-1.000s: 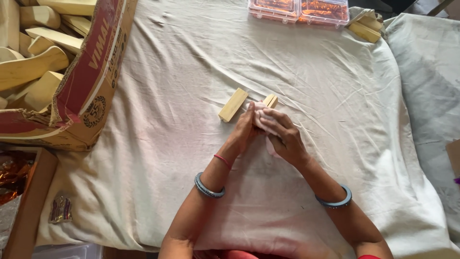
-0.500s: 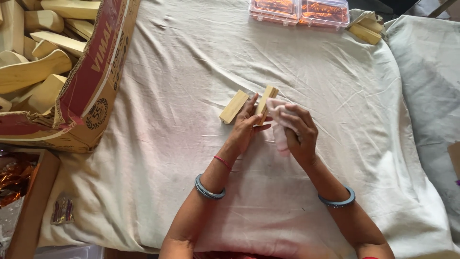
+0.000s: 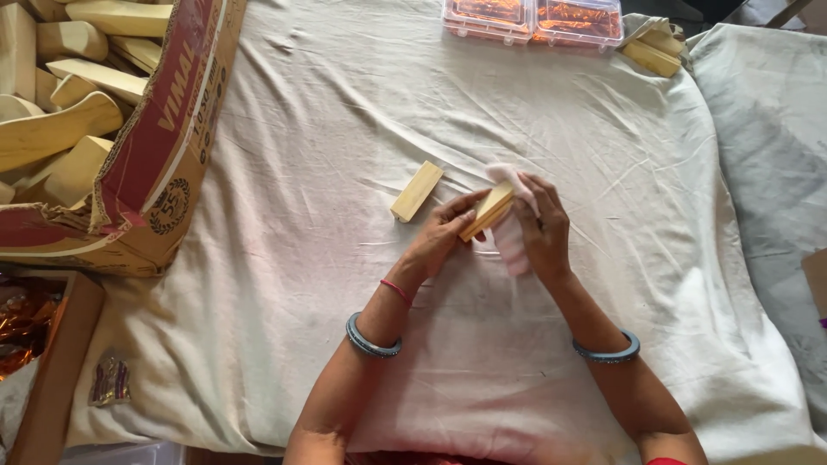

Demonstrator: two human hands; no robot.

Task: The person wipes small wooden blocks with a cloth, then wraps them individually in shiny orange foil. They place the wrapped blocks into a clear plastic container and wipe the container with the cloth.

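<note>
**Holding a wooden block and a pink cloth over the covered desk**

Gripping a small wooden block (image 3: 488, 209) from both sides, the two hands meet near the middle of the desk (image 3: 301, 258), which is draped in a creased off-white sheet. The left hand (image 3: 441, 237) has its fingers (image 3: 461, 207) curled and pinching the block's near end, thumb underneath. The right hand (image 3: 543, 226) closes on the far side of the same block, its fingers pressed together over a pale pink cloth (image 3: 511, 245) that lies between palm and wood and hangs down below the hand onto the sheet. The block is tilted, its upper end pointing away and to the right, and it is lifted just off the sheet.

Just to the left of the hands lies a second wooden block (image 3: 417, 191), flat on the sheet and apart from both hands. Each wrist wears a grey-blue bangle; the left also has a thin red thread.

At the far left a torn red-and-brown cardboard box (image 3: 164, 146) holds many pale wooden pieces (image 3: 60, 129) of mixed shapes. At the far edge stand two clear plastic boxes (image 3: 532, 19) with orange contents, and beside them, to the right, a few more wooden blocks (image 3: 653, 50). A small shiny packet (image 3: 110, 380) lies at the lower left.
</note>
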